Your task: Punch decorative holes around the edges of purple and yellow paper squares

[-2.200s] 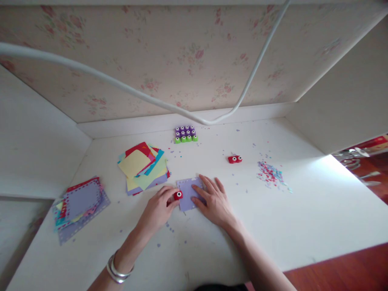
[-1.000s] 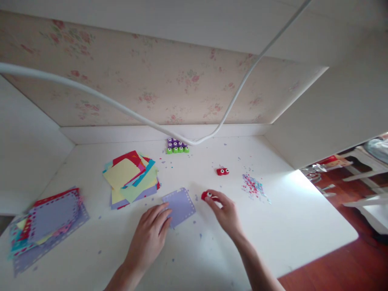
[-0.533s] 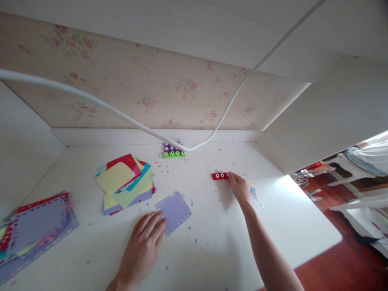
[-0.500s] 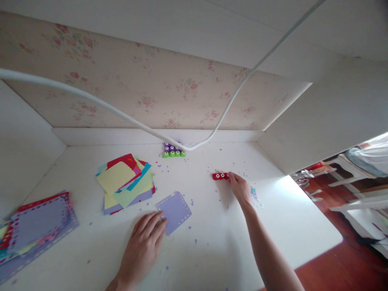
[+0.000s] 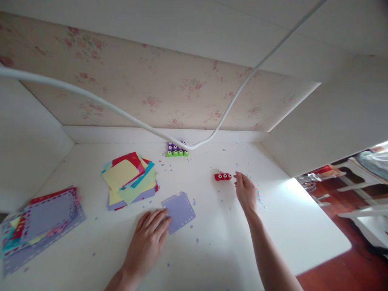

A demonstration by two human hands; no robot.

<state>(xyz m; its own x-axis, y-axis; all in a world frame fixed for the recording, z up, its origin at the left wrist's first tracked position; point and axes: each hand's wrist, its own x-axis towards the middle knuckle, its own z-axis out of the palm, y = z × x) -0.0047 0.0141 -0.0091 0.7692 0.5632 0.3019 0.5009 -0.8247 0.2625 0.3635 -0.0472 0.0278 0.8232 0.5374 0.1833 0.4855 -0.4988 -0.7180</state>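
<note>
A small purple paper card (image 5: 179, 212) with holes punched along its edges lies on the table. My left hand (image 5: 150, 238) rests flat beside it, fingers stretched out, the fingertips on its left edge. Farther right stands a short row of red pieces with white eye-like dots (image 5: 222, 177). Just right of that row is my right hand (image 5: 245, 189), its fingers loosely bent and apart, with a small gap to the red pieces and nothing visible in it. Against the back edge sit rows of similar green pieces (image 5: 178, 153) and purple pieces (image 5: 172, 148).
A loose stack of coloured paper (image 5: 130, 180) lies left of centre. At far left is a pile of hole-edged sheets (image 5: 50, 216). Paper dots are scattered over the white table (image 5: 212, 254). A white cable (image 5: 133, 117) hangs across the view; a side panel (image 5: 327, 117) stands at right.
My right hand has let go of the right end of the red row and moved slightly right. My left hand stays at the purple card. The view has shifted a little.
</note>
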